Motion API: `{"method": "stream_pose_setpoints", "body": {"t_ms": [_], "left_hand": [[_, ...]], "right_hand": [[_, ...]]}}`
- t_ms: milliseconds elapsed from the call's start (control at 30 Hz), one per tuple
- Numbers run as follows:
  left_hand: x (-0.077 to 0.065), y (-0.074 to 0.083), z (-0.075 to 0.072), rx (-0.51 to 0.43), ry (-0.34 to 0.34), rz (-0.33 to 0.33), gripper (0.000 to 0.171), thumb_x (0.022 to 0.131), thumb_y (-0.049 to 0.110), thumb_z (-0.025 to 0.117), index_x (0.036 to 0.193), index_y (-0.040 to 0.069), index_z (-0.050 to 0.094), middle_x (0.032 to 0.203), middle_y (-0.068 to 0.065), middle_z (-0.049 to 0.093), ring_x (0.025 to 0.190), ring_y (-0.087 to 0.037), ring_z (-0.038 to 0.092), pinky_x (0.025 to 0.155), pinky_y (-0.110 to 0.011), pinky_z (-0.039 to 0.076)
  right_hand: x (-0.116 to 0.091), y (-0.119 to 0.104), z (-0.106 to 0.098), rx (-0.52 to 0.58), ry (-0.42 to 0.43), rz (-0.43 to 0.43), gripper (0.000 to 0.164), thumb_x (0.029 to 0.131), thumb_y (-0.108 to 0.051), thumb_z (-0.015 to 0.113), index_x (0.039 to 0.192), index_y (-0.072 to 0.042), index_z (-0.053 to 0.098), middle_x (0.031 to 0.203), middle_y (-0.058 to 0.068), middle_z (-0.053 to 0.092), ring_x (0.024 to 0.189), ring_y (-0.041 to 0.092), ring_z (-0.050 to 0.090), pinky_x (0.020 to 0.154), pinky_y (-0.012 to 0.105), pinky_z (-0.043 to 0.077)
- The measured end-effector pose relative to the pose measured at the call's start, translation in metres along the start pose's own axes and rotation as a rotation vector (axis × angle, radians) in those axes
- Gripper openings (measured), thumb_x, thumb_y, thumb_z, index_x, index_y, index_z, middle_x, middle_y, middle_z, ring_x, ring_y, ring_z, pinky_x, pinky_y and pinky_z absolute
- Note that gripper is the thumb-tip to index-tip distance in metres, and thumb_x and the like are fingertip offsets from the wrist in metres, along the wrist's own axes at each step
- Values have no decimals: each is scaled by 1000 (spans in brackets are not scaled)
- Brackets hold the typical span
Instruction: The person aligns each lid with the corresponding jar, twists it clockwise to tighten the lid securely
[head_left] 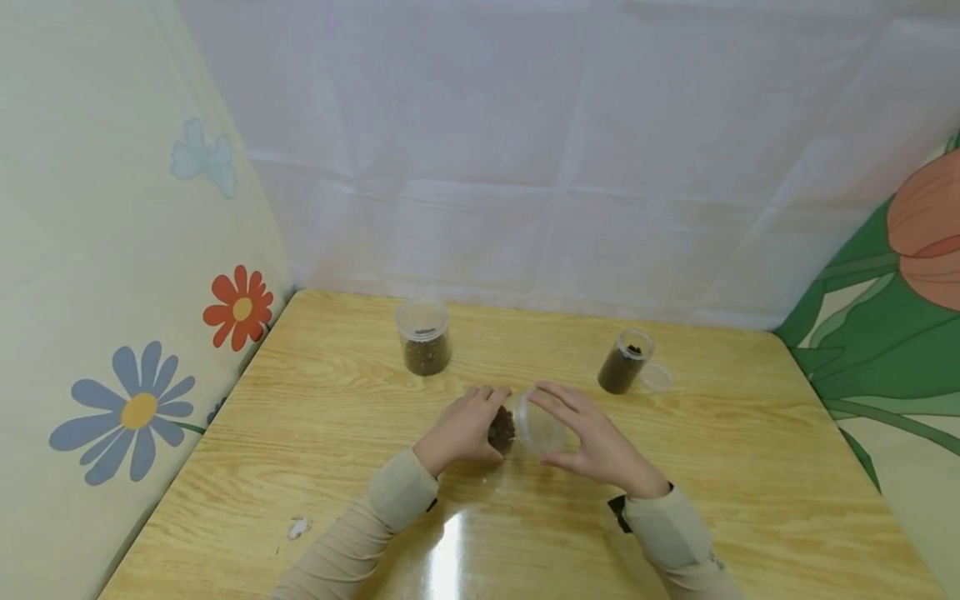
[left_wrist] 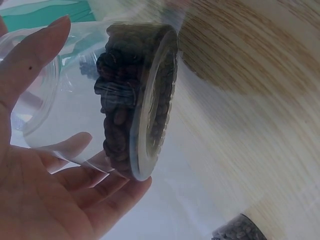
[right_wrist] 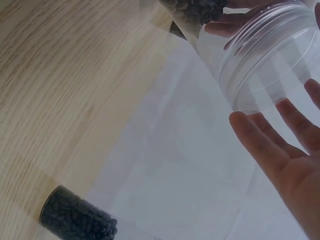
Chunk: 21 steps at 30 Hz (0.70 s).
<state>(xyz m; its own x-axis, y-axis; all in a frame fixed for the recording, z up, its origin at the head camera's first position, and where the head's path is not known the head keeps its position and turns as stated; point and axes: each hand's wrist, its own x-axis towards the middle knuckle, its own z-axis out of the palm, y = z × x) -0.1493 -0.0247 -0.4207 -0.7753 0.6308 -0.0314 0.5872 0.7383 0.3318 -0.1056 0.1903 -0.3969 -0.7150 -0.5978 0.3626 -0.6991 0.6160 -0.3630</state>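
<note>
left hand (head_left: 465, 425): curled round the clear jar (left_wrist: 75, 110)
right hand (head_left: 598, 437): thumb and fingers parted, gripping across the rim (right_wrist: 242, 55)
clear jar: tipped sideways between hands, over wooden table (head_left: 300, 433); dark beans (left_wrist: 122, 95) at base end
wide jar (head_left: 426, 350): upright, back left
slim jar (head_left: 622, 368): back right, clear disc (head_left: 657, 377) beside it

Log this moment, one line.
left hand: grips tilted jar | right hand: holds its clear end | rear-left jar, rear-right jar: standing
</note>
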Motion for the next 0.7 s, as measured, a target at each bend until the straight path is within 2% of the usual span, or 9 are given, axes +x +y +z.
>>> {"method": "stream_pose_setpoints", "body": {"t_ms": [233, 533, 700], "left_hand": [[0, 0, 0, 4, 0, -1, 95, 60, 34, 85, 136, 7, 35, 123, -12, 51, 110, -27, 48, 90, -38, 44], [0, 1, -1, 12, 9, 0, 95, 58, 33, 86, 135, 6, 37, 121, -13, 52, 109, -28, 49, 90, -38, 44], [1, 1, -1, 10, 7, -6, 95, 59, 33, 86, 135, 7, 36, 121, -13, 52, 109, -27, 49, 89, -39, 44]], "right_hand": [[1, -2, -1, -1, -15, 68, 79, 67, -26, 80, 135, -8, 43, 136, 16, 40, 122, 34, 39, 93, 52, 38], [4, -12, -1, 18, -31, 219, 80, 70, -32, 77, 136, -7, 41, 137, 16, 39, 122, 36, 39, 93, 53, 38], [5, -14, -1, 20, -31, 257, 80, 71, -34, 76, 136, -6, 40, 136, 18, 40, 121, 38, 40, 92, 53, 38]]}}
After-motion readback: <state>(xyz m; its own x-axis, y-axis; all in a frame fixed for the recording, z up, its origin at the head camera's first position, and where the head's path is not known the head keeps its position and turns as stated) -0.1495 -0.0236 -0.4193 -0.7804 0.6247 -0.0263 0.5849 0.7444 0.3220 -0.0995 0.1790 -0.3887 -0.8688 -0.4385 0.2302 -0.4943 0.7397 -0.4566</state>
